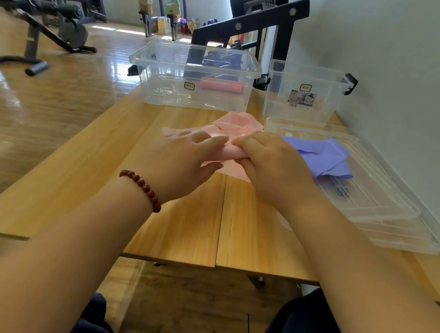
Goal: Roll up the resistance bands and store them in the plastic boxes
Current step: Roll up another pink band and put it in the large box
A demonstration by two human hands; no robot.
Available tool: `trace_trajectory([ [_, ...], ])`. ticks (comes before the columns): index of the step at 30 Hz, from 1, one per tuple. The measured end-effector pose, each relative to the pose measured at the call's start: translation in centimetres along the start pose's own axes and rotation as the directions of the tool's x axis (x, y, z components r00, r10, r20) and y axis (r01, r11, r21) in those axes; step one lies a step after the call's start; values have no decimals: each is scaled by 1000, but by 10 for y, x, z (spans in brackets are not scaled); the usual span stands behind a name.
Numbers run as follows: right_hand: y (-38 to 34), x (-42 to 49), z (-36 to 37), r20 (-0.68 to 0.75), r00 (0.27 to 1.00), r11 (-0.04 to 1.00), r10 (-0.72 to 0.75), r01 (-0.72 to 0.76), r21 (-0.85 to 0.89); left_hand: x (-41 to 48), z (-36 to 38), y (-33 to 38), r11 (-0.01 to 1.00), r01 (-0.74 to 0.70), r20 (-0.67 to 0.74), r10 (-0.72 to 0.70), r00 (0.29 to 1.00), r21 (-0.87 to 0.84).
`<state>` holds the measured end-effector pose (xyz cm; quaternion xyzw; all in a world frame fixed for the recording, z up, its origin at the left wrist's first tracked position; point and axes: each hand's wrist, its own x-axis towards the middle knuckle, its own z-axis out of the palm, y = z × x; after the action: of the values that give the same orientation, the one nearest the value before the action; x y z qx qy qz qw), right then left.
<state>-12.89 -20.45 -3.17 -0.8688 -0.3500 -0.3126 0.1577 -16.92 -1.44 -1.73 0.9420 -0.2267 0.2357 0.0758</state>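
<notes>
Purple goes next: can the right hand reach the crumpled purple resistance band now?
Likely yes: the crumpled purple resistance band lies uncovered on a clear plastic lid beside the right hand, which grips the pink resistance band.

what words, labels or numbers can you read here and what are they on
No text is readable.
Small sticker on the large clear box: script too blurred.
Small top sticker on the smaller clear box: too blurred.
Picture label with barcode below it: print too small.
</notes>
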Motion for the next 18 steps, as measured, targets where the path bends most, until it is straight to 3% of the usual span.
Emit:
trace_trajectory([
  [11, 5, 50, 20, -68, 993, 992, -102, 96, -88, 22, -1, -44, 994, 24, -36, -20, 999, 109],
  [18, 25, 100, 62, -61, 996, 993, -62, 55, -106, 65, 12, -102, 994, 67, 57, -72, 996, 86],
])
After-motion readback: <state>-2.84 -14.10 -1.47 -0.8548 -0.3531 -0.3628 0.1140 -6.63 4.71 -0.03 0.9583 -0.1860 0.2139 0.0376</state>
